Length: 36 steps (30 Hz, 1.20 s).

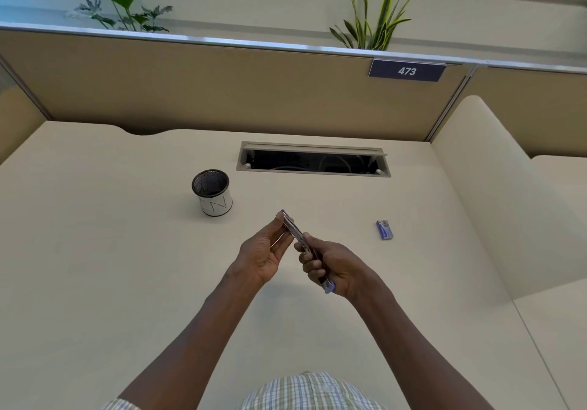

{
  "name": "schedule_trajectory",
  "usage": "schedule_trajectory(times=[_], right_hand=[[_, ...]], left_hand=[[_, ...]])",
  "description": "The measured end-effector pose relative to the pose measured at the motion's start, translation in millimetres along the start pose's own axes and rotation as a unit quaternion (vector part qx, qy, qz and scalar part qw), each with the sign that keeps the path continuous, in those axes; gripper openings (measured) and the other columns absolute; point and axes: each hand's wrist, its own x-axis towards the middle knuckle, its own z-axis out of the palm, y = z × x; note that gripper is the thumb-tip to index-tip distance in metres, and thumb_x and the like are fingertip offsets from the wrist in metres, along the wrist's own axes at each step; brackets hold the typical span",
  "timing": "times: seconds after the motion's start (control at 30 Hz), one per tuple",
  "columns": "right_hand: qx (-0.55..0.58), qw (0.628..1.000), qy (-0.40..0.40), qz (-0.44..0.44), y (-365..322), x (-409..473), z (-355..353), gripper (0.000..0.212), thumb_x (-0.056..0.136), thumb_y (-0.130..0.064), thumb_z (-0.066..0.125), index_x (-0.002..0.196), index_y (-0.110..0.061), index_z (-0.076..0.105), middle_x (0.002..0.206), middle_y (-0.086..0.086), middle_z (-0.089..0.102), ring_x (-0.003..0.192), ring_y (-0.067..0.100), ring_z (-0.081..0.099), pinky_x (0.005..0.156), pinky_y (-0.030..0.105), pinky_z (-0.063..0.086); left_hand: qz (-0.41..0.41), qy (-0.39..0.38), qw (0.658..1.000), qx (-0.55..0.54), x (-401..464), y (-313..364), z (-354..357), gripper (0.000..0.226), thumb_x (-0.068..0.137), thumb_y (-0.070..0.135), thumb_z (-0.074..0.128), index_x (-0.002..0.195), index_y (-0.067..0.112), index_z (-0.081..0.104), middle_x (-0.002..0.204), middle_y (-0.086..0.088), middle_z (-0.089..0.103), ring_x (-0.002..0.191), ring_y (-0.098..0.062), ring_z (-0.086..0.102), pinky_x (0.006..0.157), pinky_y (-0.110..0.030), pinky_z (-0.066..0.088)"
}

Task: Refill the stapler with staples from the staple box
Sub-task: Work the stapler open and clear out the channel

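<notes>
A slim purple and metal stapler is held in the air above the middle of the desk, pointing away from me. My right hand grips its near end, with the purple tip showing below the fingers. My left hand has its fingers stretched along the stapler's far end, touching it from the left. Whether the stapler is opened is hard to tell. A small blue staple box lies on the desk to the right, apart from both hands.
A mesh pen cup with a white band stands left of centre. Behind it, a rectangular cable opening is cut into the cream desk. A tan partition with a number sign closes the back; a raised ledge runs along the right.
</notes>
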Motion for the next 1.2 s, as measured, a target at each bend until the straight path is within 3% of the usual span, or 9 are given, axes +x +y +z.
schedule_trajectory(times=[0.27,0.47,0.6,0.77,1.03,1.2], right_hand=[[0.125,0.988,-0.050,0.077,-2.3,-5.5,2.8,0.039,0.101,-0.035,0.049,0.075,-0.007,0.057,0.051,-0.003,0.042,0.031,0.004,0.037,0.027,0.012,0.027],[0.129,0.988,-0.041,0.077,-3.1,-7.1,4.6,0.041,0.102,-0.035,0.049,0.074,-0.007,0.058,0.051,-0.003,0.041,0.031,0.004,0.036,0.027,0.012,0.026],[0.130,0.988,-0.035,0.076,-1.8,-7.2,5.0,0.040,0.102,-0.035,0.049,0.075,-0.007,0.057,0.050,-0.003,0.042,0.031,0.004,0.037,0.027,0.012,0.026],[0.128,0.988,-0.030,0.075,0.5,-9.5,7.8,0.037,0.102,-0.036,0.047,0.077,-0.010,0.055,0.049,-0.004,0.041,0.030,0.004,0.036,0.028,0.012,0.025],[-0.003,0.999,0.048,-0.011,5.1,-10.5,14.2,0.033,0.102,-0.039,0.049,0.080,-0.014,0.052,0.052,-0.006,0.041,0.035,0.003,0.032,0.029,0.014,0.027],[-0.143,0.977,0.117,-0.103,9.7,-11.1,16.5,0.034,0.100,-0.042,0.053,0.086,-0.012,0.056,0.054,-0.004,0.048,0.040,0.007,0.036,0.036,0.017,0.029]], left_hand=[[0.014,-0.010,1.000,0.005,4.6,-3.9,-8.5,0.022,0.088,0.003,0.067,0.108,-0.005,0.069,0.106,-0.014,0.074,0.091,-0.018,0.075,0.076,-0.026,0.061],[0.016,-0.018,1.000,0.009,7.2,-5.3,-10.3,0.017,0.086,0.002,0.067,0.102,-0.002,0.073,0.102,-0.012,0.076,0.090,-0.017,0.075,0.073,-0.025,0.060],[0.013,-0.028,0.999,0.016,6.4,-6.1,-10.6,0.029,0.078,0.003,0.072,0.107,-0.001,0.072,0.105,-0.011,0.076,0.092,-0.016,0.074,0.075,-0.023,0.059],[0.014,-0.031,0.999,0.026,5.7,-6.9,-12.7,0.029,0.086,-0.005,0.065,0.115,-0.003,0.069,0.107,-0.011,0.075,0.092,-0.015,0.074,0.076,-0.023,0.059],[0.043,-0.036,0.998,0.040,3.9,-6.7,-11.0,0.032,0.085,-0.008,0.063,0.117,-0.005,0.067,0.110,-0.017,0.073,0.090,-0.019,0.073,0.079,-0.026,0.060],[0.054,-0.022,0.997,0.045,4.8,-8.3,-12.0,0.026,0.086,-0.009,0.062,0.110,-0.005,0.070,0.103,-0.017,0.075,0.090,-0.022,0.074,0.074,-0.026,0.060]])
